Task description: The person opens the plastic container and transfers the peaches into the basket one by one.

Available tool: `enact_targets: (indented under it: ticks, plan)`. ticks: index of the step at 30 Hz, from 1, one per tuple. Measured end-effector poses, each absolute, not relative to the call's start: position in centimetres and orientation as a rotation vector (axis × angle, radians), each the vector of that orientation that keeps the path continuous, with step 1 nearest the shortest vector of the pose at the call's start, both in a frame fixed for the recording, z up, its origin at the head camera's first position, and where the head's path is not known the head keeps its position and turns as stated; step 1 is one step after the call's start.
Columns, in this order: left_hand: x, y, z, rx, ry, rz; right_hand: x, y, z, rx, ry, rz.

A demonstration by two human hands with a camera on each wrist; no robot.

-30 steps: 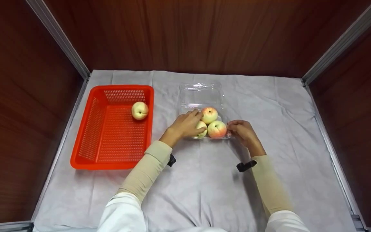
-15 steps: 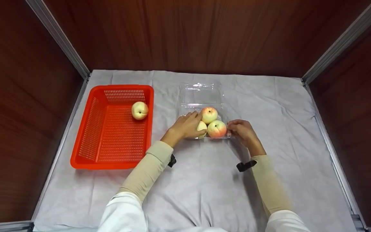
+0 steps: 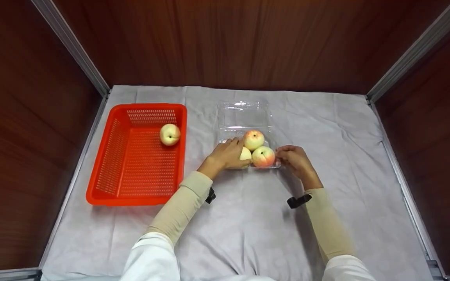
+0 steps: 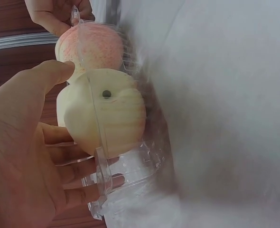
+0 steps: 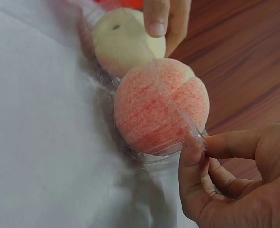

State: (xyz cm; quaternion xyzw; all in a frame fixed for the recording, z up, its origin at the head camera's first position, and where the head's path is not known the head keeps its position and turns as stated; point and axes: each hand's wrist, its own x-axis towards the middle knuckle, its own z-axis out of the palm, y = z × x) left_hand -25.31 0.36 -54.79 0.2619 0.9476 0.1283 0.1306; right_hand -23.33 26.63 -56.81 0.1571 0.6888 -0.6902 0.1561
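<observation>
A clear plastic clamshell box [image 3: 277, 164] stands on the cloth, its lid [image 3: 244, 115] folded back away from me. Three pale yellow and pink peaches are in its tray. My left hand [image 3: 228, 154] holds the left peach [image 4: 104, 114], thumb at its near side and fingers round its far side, partly covering it from above. The rear peach [image 3: 254, 139] and the right peach [image 3: 263, 157] sit close against it. At the tray's right front corner, my right hand [image 5: 239, 171] pinches the plastic rim between thumb and forefinger, beside the right peach.
To the left stands a red slotted basket [image 3: 136, 201] with one peach [image 3: 170, 134] near its right wall. Grey cloth [image 3: 350, 156] covers the table. Dark wood-grain panels [image 3: 225, 43] with metal edging enclose the back and sides.
The left hand has shifted slightly right and toward me, and the peach under it has turned a little. My right hand keeps its place at the rim.
</observation>
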Motion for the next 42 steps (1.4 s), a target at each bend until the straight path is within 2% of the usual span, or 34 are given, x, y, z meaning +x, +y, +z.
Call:
enact_targets:
  ticks: [26, 42]
  plan:
    - [-25.1, 1.2, -55.8, 0.595, 2.726, 0.428, -23.4, 26.7, -56.9, 0.463, 1.961, -1.968]
    - [-25.3, 1.5, -55.6, 0.588, 2.709, 0.480, -23.2, 26.6, -56.9, 0.438, 1.938, -2.037]
